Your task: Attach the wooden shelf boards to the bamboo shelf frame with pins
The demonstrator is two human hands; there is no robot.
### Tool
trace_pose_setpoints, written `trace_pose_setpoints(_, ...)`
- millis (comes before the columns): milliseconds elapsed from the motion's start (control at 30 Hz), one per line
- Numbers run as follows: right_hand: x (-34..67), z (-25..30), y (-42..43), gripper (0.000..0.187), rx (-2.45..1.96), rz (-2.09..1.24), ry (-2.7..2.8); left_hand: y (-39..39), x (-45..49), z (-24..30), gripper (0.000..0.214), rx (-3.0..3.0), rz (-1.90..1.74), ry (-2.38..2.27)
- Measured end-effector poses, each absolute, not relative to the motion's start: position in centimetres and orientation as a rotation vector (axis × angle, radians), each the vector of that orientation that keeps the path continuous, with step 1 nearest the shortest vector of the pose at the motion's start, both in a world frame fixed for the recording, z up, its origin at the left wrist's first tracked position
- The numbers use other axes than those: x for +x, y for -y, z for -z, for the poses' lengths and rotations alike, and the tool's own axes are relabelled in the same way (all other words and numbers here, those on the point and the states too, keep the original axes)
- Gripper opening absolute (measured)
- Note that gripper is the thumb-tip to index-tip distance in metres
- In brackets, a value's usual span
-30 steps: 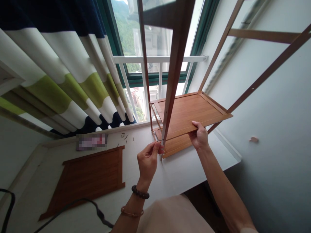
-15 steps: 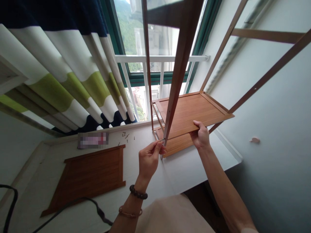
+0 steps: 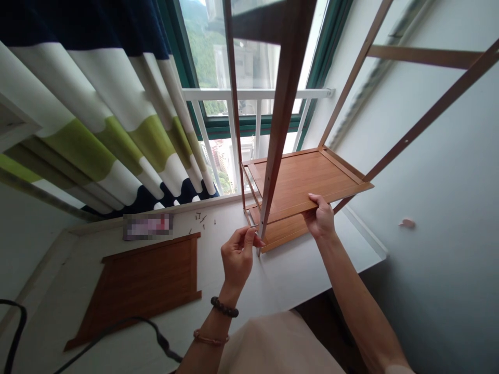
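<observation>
A wooden shelf frame stands on the white table (image 3: 296,270) by the window. My left hand (image 3: 236,255) is closed in a pinch at the lower end of the near upright post (image 3: 277,130), fingertips touching the post; a small screw showed there earlier, now I cannot make it out. My right hand (image 3: 320,216) grips the front edge of the upper shelf board (image 3: 304,179), thumb on top. A second shelf board (image 3: 284,231) lies just below it.
A loose brown panel (image 3: 144,283) lies flat on the table at the left. Several small screws (image 3: 202,218) are scattered near the window sill. A black cable (image 3: 117,332) crosses the near left. A striped curtain (image 3: 97,114) hangs left; a wall stands right.
The left hand's pinch has shifted slightly against the post and the screw seen before is no longer visible. The right hand keeps its hold on the shelf board.
</observation>
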State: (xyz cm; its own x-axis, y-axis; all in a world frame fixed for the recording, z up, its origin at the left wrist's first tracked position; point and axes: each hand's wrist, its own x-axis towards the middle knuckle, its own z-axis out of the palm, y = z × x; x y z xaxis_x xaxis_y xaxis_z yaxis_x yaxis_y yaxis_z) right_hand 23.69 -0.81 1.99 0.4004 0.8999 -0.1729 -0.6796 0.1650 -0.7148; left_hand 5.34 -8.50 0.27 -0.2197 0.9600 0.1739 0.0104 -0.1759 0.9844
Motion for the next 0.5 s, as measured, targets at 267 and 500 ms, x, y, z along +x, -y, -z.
trace_pose_setpoints(267, 23.78, -1.88, 0.71, 0.015, -0.826, -1.150, 0.331, 8.16, 5.59, -0.19, 0.021, 1.214, -1.496, -1.263)
trace_pose_setpoints(500, 23.77, -1.74, 0.65, 0.013, -0.827, -1.145, 0.322, 8.11, 5.74, -0.16, 0.023, 1.119, -1.483, -1.241)
